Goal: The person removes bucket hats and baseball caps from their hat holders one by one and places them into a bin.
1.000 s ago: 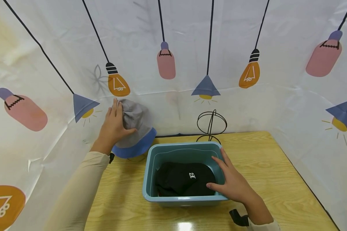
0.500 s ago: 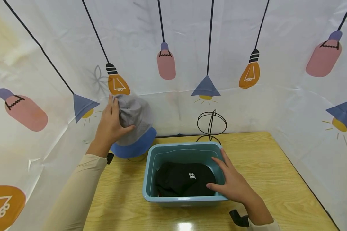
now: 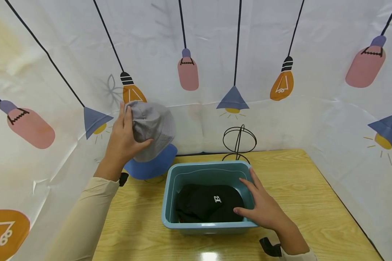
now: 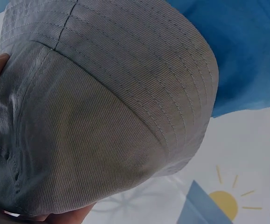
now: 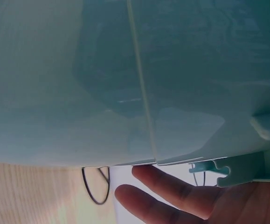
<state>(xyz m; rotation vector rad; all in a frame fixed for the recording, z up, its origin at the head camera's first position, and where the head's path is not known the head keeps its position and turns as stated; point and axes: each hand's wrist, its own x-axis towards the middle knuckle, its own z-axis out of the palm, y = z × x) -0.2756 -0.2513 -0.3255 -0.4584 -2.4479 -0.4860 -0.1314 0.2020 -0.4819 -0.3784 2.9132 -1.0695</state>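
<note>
My left hand [image 3: 122, 139] grips a grey bucket hat [image 3: 153, 127] by its crown, thumb on the near side. Below the grey hat's brim shows a blue hat [image 3: 155, 165], partly covered, above a thin wire base; the left wrist view also shows its blue fabric [image 4: 251, 60]. A teal plastic bin [image 3: 209, 225] stands on the table, with a black cap [image 3: 204, 203] bearing a white letter inside. My right hand [image 3: 264, 204] rests at the bin's right rim, fingers and thumb spread. In the right wrist view two fingers [image 5: 172, 191] show past the bin wall.
Behind the bin stands a black wire hat stand [image 3: 238, 139] bearing nothing. The wooden table [image 3: 297, 188] extends to the right and front. White cloth with printed lamps [image 3: 202, 116] closes off the back and sides.
The left hand has moved up and slightly left with the grey hat, uncovering more of the blue hat below. The right hand and the bin have stayed put.
</note>
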